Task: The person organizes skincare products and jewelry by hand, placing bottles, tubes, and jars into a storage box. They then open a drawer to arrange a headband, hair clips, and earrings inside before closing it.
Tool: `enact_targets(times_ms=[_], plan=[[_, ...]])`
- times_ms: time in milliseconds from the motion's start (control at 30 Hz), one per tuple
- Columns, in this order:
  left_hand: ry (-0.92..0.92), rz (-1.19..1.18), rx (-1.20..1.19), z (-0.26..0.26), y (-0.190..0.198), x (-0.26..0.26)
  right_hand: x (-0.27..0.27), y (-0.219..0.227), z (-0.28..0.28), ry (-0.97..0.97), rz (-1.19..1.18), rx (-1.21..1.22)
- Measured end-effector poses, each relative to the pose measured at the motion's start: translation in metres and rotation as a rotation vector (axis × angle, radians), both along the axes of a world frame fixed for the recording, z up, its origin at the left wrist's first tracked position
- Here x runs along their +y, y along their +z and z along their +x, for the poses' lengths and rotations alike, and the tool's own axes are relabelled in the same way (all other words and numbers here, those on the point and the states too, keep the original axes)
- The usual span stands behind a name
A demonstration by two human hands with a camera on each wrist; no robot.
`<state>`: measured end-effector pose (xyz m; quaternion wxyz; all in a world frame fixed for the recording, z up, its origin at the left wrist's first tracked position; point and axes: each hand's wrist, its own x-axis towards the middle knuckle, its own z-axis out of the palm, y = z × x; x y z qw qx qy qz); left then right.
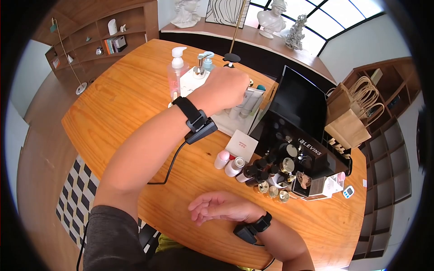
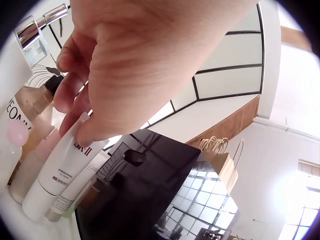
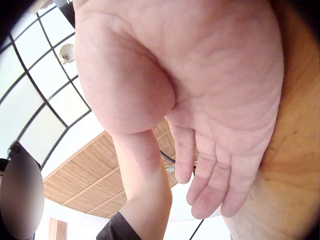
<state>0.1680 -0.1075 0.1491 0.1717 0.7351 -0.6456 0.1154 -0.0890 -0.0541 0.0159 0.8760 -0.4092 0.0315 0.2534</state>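
Observation:
My left hand (image 1: 228,86) reaches over a white tray (image 1: 224,123) of bottles and tubes. In the left wrist view its thumb and fingers pinch the flat top end of a white SK-II tube (image 2: 61,169), which leans with its cap downward. A second slim tube (image 2: 80,185) stands close beside it, and a pink-topped bottle (image 2: 31,162) is on the other side. Over the table's near edge my right hand (image 1: 225,207) holds nothing, its fingers loosely bent; the right wrist view shows its bare palm (image 3: 200,75).
A clear pump bottle (image 1: 176,74) stands left of the tray. To the right are a dark screen (image 1: 298,101), a small white card (image 1: 242,145), and several bottles and gold-capped jars (image 1: 271,192). Paper bags (image 1: 348,119) stand behind them. A black cable (image 1: 171,165) trails from my left wrist.

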Motion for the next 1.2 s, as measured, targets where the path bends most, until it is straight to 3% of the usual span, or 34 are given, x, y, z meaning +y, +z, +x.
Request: enact_targets(times_ms=[500, 767, 1067, 1200], plan=[[0.011, -0.027, -0.012, -0.011, -0.011, -0.01, 0.0, 0.0, 0.0, 0.012, -0.011, 0.005], [-0.08, -0.343, -0.163, -0.021, -0.021, -0.033, 0.0, 0.003, 0.0, 0.004, -0.025, 0.018], [-0.165, -0.144, -0.233, -0.02, -0.015, -0.045, 0.001, 0.001, 0.0, -0.003, -0.004, 0.015], [-0.163, -0.203, -0.244, -0.018, -0.018, -0.054, 0.0, 0.003, 0.0, 0.002, -0.025, 0.017]])
